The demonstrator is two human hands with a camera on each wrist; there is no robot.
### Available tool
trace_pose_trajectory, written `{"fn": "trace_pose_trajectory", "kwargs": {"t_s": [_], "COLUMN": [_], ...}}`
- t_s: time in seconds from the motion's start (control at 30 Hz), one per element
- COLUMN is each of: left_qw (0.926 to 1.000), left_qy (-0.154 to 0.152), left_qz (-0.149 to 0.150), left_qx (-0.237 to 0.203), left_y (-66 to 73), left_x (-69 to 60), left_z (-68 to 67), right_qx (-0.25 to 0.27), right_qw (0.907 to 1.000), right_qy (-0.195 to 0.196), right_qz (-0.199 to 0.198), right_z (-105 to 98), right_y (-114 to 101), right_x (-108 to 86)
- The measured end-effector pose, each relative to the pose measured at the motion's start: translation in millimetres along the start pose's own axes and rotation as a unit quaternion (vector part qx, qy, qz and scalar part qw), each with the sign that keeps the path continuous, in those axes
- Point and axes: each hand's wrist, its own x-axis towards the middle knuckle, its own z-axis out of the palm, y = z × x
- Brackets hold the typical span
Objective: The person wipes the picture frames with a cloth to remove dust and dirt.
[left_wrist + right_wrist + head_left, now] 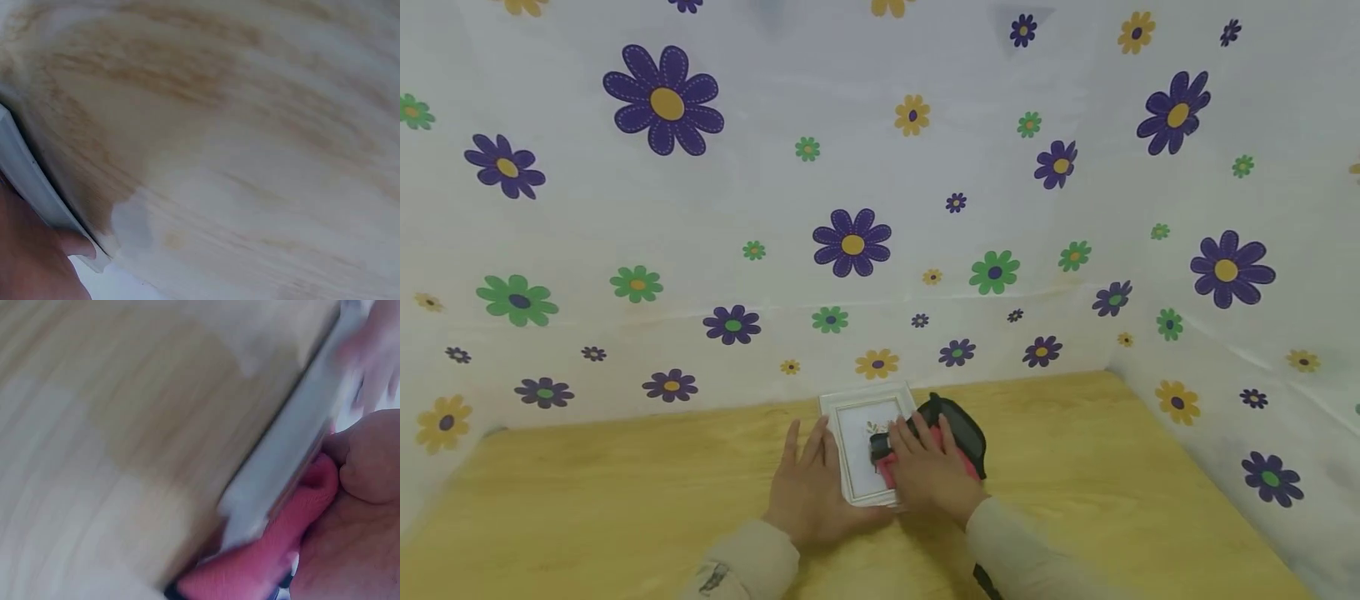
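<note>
Two bare hands reach forward out of pale sleeves (pixel 752 560) and meet at a white-rimmed picture frame (pixel 856 468), which lies face up on the wood-grained table (pixel 625 500), near the flowered backdrop (pixel 775 192). The left hand (pixel 812 492) stands along the frame's left side, its fingers straight, slightly spread and pointing away from the body; its thumb stretches across the near edge toward the right hand (pixel 931 475), and in the left wrist view the thumb's tip touches the frame's side. So it braces a corner with extended fingers, not clenched. The right hand lies palm down, wrist angled in from the right, fingers extended and fanned over a red and black cloth article (pixel 966 435) that covers the frame's right part and overhangs its edge. It presses this cloth; whether it also pinches a fold underneath, I cannot tell
</note>
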Motion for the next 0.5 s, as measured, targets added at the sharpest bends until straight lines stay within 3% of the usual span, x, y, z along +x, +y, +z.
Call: {"fn": "trace_pose_trajectory", "kwargs": {"t_s": [0.13, 0.33, 0.4, 0.5], "left_qw": [0.9999, 0.9999, 0.9998, 0.9999], "left_qy": [0.007, -0.011, -0.013, -0.011], "left_qz": [-0.008, 0.011, 0.009, -0.001], "left_qx": [-0.001, 0.007, 0.013, -0.001], "left_y": [-1.0, -0.7, -1.2, 0.2], "left_x": [-0.2, 2.6, 3.0, 3.5], "left_z": [-2.9, 0.3, 1.1, 1.1], "right_qx": [0.006, 0.101, 0.097, 0.053], "right_qw": [0.9996, 0.9939, 0.994, 0.9983], "right_qy": [0.012, 0.034, 0.027, 0.015], "right_qz": [0.027, -0.031, -0.042, -0.019], "right_z": [-0.1, 16.5, 14.0, 4.8], "right_y": [9.3, -17.1, -18.7, -1.4], "right_x": [1.9, 11.3, 9.9, 3.0]}}
